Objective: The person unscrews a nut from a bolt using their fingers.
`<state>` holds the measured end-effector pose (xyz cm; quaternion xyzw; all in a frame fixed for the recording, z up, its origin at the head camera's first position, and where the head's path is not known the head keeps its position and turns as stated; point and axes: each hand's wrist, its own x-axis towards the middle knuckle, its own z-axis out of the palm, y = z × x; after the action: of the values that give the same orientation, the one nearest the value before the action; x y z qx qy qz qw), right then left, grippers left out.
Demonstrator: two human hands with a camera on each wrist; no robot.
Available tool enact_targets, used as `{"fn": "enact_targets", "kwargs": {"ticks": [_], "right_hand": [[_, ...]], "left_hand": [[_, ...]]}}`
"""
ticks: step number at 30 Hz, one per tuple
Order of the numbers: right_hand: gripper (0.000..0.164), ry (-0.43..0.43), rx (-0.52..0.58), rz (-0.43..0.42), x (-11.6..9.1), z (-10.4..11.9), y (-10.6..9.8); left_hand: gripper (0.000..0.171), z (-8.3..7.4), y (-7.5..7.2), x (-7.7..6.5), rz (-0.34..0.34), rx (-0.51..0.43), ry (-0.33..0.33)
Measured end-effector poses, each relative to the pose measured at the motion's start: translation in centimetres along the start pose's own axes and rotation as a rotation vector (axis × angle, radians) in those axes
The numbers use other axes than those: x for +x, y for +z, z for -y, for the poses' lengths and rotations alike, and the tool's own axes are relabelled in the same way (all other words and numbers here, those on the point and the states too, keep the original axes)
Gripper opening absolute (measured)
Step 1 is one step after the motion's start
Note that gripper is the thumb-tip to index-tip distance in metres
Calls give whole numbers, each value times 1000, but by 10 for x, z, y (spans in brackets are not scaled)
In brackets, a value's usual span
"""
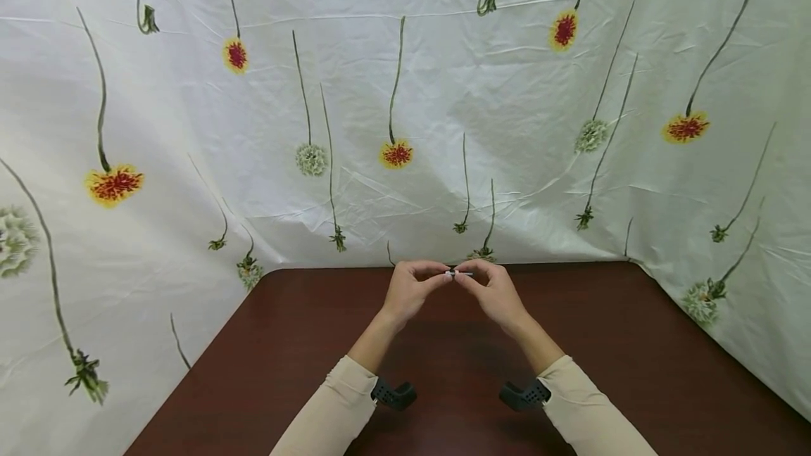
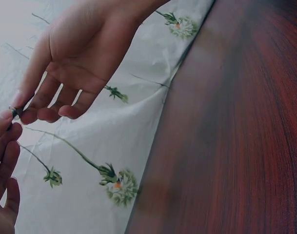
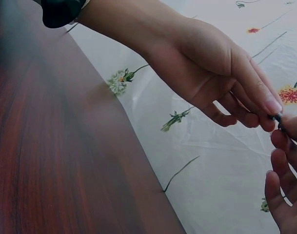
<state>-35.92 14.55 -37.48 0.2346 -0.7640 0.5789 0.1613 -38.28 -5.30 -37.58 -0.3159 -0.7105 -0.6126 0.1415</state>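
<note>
In the head view a small slim piece [image 1: 462, 274], whitish and grey with a dark part, lies level between both hands above the far side of the table. My left hand [image 1: 405, 293] pinches its left end between thumb and fingertips. At its other end, my right hand [image 1: 499, 294] pinches it the same way, fingertips almost meeting the left ones. The wrist views show a dark, shiny bit of the piece [image 3: 277, 117] between the fingertips, most of it covered. I cannot tell whether it is one part or two joined.
A dark red-brown wooden table [image 1: 304, 343] spreads below the hands. Behind it and at both sides hangs a white cloth [image 1: 355, 195] printed with flowers. Black bands with camera mounts sit on the left wrist [image 1: 394, 395] and the right wrist [image 1: 524, 395].
</note>
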Motion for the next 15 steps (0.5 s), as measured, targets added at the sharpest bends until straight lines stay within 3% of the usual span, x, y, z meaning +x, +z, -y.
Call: {"fn": "enact_targets", "kwargs": {"ticks": [4,10,15], "right_hand": [[21,-10,32,10,-1,1,0],[24,32,-17,-10,-1,0,1],[19,-3,-1,-11,0,0,0]], "left_hand": [[14,1,0,-1,-5,-20,-6],[14,-2,-1,-1,-14,-23,-14],[13,-2,-2,0,-1,-11,-8]]}}
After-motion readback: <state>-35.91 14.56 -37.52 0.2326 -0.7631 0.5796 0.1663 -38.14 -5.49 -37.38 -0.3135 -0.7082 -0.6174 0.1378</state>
